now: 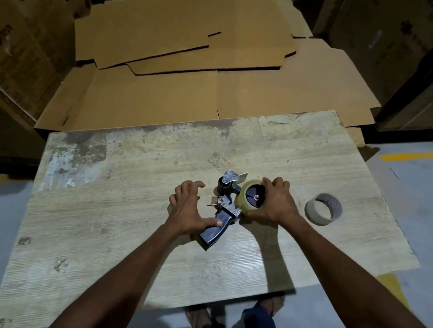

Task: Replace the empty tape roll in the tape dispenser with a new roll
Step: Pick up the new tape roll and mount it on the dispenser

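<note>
A hand-held tape dispenser (pixel 224 207) with a dark pistol handle and metal frame lies flat on the worn wooden table (pixel 113 232). A new clear, yellowish tape roll (pixel 242 196) sits on the dispenser's black hub. My right hand (pixel 274 201) wraps around that roll from the right. My left hand (pixel 192 211) presses its thumb on the handle, with the fingers spread and curled above the table. The empty cardboard tape core (pixel 323 209) stands on the table to the right, apart from both hands.
Flattened cardboard sheets (pixel 186 45) lie beyond the table's far edge. Stacked printed cartons (pixel 17 33) rise at the left and more at the back right. Grey floor with yellow lines (pixel 432 154) surrounds the table. My feet show under the near edge.
</note>
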### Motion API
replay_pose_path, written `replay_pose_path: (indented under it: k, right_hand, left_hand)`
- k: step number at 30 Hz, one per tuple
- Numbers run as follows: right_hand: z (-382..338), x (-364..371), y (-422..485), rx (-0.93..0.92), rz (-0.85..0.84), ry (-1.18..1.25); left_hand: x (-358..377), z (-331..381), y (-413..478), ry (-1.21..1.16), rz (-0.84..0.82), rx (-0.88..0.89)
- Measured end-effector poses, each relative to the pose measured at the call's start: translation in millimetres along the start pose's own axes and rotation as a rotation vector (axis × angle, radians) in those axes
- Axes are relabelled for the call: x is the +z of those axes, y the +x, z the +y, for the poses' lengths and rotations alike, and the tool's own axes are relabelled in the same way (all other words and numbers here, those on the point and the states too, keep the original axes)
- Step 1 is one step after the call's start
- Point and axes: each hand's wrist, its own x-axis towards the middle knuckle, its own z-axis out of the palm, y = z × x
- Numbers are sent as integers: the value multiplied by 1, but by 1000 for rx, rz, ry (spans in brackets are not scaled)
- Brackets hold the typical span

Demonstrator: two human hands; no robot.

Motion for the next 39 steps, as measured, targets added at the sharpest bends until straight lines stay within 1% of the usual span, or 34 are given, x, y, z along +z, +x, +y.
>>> replay_pose_path:
  k: [2,5,9,11,13,15,20,25,30,34,39]
  right_hand:
    - [0,7,-4,39,48,44]
    - [-2,14,-6,86,72,71]
    - [1,17,-8,97,100,118]
    - [3,17,-8,99,93,151]
    - [5,16,-7,101,77,199]
    - [5,16,-7,98,55,244]
    - [9,19,-6,96,30,312]
    - [14,18,-2,88,20,338]
    - [15,15,4,63,0,341]
    - [17,12,11,39,-18,344]
    - [19,8,20,7,-38,314]
  left_hand:
    - [0,1,2,22,-5,13]
    - [-2,1,3,33,-9,22]
    - [-4,1,9,55,-41,71]
    - [-4,6,17,30,-40,120]
    - [-4,16,28,12,-4,152]
    - [-5,28,41,41,5,176]
    - [-3,50,74,195,-84,278]
    - [-4,58,92,212,-222,277]
    - [-4,65,101,256,-309,272]
    - [-1,64,106,287,-315,290]
    - [3,60,106,233,-271,301]
